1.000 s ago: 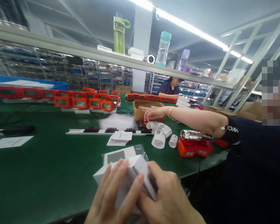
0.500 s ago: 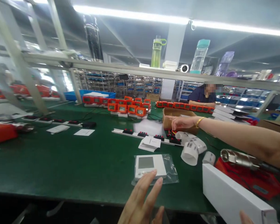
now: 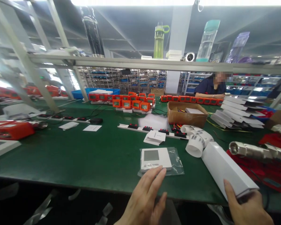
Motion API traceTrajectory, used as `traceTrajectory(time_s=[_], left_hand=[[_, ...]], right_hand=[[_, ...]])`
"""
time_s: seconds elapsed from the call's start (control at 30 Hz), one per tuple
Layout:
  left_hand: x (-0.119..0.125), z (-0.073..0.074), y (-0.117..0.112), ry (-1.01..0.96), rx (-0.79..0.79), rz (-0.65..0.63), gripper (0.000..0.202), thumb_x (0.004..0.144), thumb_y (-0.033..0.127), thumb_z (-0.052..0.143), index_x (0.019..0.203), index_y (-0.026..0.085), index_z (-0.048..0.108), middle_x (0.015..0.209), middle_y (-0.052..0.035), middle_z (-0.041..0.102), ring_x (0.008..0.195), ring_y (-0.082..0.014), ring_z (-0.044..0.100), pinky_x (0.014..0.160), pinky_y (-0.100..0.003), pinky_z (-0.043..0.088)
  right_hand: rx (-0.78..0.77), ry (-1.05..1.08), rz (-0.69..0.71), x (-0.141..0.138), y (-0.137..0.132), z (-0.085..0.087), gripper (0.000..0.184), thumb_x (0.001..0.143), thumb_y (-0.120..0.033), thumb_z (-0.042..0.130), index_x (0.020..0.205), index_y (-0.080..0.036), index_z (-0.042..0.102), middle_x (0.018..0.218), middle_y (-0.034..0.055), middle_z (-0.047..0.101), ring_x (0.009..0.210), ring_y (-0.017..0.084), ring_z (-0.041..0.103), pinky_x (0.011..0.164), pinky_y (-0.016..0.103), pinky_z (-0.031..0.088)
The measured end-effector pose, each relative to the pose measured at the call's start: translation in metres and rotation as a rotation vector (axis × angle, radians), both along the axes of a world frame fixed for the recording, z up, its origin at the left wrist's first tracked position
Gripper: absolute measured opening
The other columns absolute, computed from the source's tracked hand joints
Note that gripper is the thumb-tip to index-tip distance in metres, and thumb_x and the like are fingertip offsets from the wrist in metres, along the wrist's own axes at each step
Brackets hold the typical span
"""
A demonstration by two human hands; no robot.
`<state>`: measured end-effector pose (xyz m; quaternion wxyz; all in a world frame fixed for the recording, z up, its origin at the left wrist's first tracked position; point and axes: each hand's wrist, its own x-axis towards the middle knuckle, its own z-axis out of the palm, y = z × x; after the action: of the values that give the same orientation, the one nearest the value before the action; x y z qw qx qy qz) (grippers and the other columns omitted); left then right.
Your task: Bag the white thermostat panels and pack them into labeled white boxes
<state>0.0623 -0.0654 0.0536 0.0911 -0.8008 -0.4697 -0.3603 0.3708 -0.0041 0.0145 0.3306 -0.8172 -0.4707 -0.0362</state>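
Left hand (image 3: pixel 145 200) sits low at the near edge of the green table (image 3: pixel 84 156), palm down, fingers straight and slightly spread, gripping nothing. Its fingertips (image 3: pixel 160 172) reach the near edge of the white panel unit (image 3: pixel 155 158), which lies flat, screen up, on a clear bag (image 3: pixel 176 162); touching or just short, cannot tell. Right hand (image 3: pixel 245 209) is at the bottom right corner, closed on the near end of a long white carton (image 3: pixel 227 170), thumb on the top face, other fingers hidden underneath. The carton slants away to the left and its far end lies just beside a roll of labels (image 3: pixel 195 145). Right of the carton, a metal cylinder (image 3: pixel 248 150) lies over a red base (image 3: pixel 259 178). The table's near edge runs under both hands. Left of the bag the green surface has wide open room out to a red unit (image 3: pixel 12 129) near the left side. Beyond the panel unit sit folded leaflets (image 3: pixel 154 137), then a white strip with black connectors (image 3: pixel 154 128). Farther back stand a cardboard box (image 3: pixel 187 117), a stack of flat white cartons (image 3: pixel 239 114) and rows of orange devices (image 3: pixel 128 103). A person in a dark top (image 3: pixel 209 87) sits at the far side. An overhead shelf rail (image 3: pixel 131 61) carries bottles (image 3: pixel 160 39).
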Motion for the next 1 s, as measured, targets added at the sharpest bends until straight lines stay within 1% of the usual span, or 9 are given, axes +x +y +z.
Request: traceTrajectory(time_s=[0.1,0.13,0.2,0.27,0.37,0.47,0.6,0.8,1.0], left_hand=[[-0.011,-0.001,-0.002,-0.050,-0.117,0.060,0.059,0.089,0.016,0.047,0.142,0.022,0.023,0.136,-0.0108,0.049,0.127,-0.0216,0.046,0.103,-0.036,0.046],[-0.016,-0.003,-0.002,-0.074,-0.141,0.085,0.058,0.089,0.018,0.047,0.142,0.023,0.024,0.136,-0.0102,0.048,0.127,-0.0213,0.046,0.103,-0.037,0.045],[-0.027,-0.005,0.002,-0.112,-0.176,0.132,0.055,0.090,0.020,0.047,0.141,0.025,0.026,0.136,-0.0093,0.048,0.126,-0.0208,0.046,0.104,-0.037,0.045],[-0.036,-0.006,0.010,-0.133,-0.206,0.159,0.053,0.091,0.022,0.047,0.140,0.025,0.027,0.135,-0.0088,0.048,0.126,-0.0207,0.046,0.105,-0.039,0.043],[-0.040,-0.002,0.026,-0.139,-0.264,0.154,0.051,0.091,0.026,0.048,0.138,0.024,0.030,0.135,-0.0093,0.047,0.127,-0.0221,0.045,0.106,-0.041,0.042],[-0.036,0.003,0.042,-0.126,-0.307,0.122,0.051,0.090,0.030,0.049,0.138,0.023,0.033,0.135,-0.0100,0.048,0.126,-0.0237,0.046,0.106,-0.043,0.041],[-0.033,0.004,0.056,-0.114,-0.302,0.080,0.050,0.088,0.030,0.050,0.136,0.023,0.038,0.134,-0.0096,0.049,0.126,-0.0246,0.046,0.106,-0.045,0.040],[-0.042,0.003,0.059,-0.167,-0.361,0.109,0.048,0.084,0.028,0.056,0.130,0.019,0.047,0.132,-0.0118,0.052,0.124,-0.0253,0.048,0.106,-0.045,0.042],[-0.065,0.000,0.059,-0.243,-0.377,0.187,0.047,0.084,0.025,0.056,0.129,0.019,0.047,0.130,-0.0112,0.054,0.123,-0.0234,0.050,0.105,-0.043,0.043]], right_hand=[[-0.072,0.017,-0.011,0.002,-0.006,-0.001,0.078,0.073,-0.075,0.046,0.115,-0.010,0.055,0.049,0.0067,0.058,0.043,0.033,0.058,0.042,0.040,0.045],[-0.032,0.011,-0.014,0.002,-0.012,0.001,0.082,0.074,-0.074,0.047,0.124,-0.009,0.049,0.063,0.0119,0.065,0.053,0.034,0.062,0.048,0.042,0.047],[0.132,-0.005,-0.006,0.000,-0.028,0.005,0.083,0.076,-0.068,0.051,0.133,-0.008,0.042,0.092,0.0183,0.068,0.072,0.036,0.066,0.060,0.044,0.050],[0.296,-0.034,0.044,-0.007,-0.044,0.013,0.069,0.081,-0.057,0.052,0.128,-0.007,0.048,0.098,0.0195,0.066,0.080,0.034,0.065,0.068,0.044,0.051],[0.383,-0.110,0.292,-0.032,-0.053,0.023,0.040,0.086,-0.043,0.050,0.109,-0.012,0.059,0.094,0.0164,0.066,0.080,0.028,0.063,0.078,0.042,0.050],[0.308,-0.049,0.560,-0.063,-0.037,0.027,0.029,0.090,-0.037,0.045,0.109,-0.018,0.058,0.103,0.0119,0.065,0.088,0.025,0.063,0.082,0.040,0.051],[0.213,0.007,0.717,-0.091,0.001,0.021,0.030,0.093,-0.034,0.041,0.114,-0.017,0.054,0.108,0.0125,0.064,0.096,0.025,0.062,0.081,0.041,0.053],[0.121,0.069,0.723,-0.107,0.033,-0.004,0.044,0.090,-0.044,0.043,0.121,-0.013,0.050,0.113,0.0161,0.064,0.105,0.029,0.062,0.089,0.045,0.052],[0.020,0.234,0.716,-0.100,0.052,-0.027,0.051,0.083,-0.054,0.048,0.116,-0.016,0.056,0.109,0.0140,0.068,0.096,0.029,0.067,0.084,0.045,0.055]])
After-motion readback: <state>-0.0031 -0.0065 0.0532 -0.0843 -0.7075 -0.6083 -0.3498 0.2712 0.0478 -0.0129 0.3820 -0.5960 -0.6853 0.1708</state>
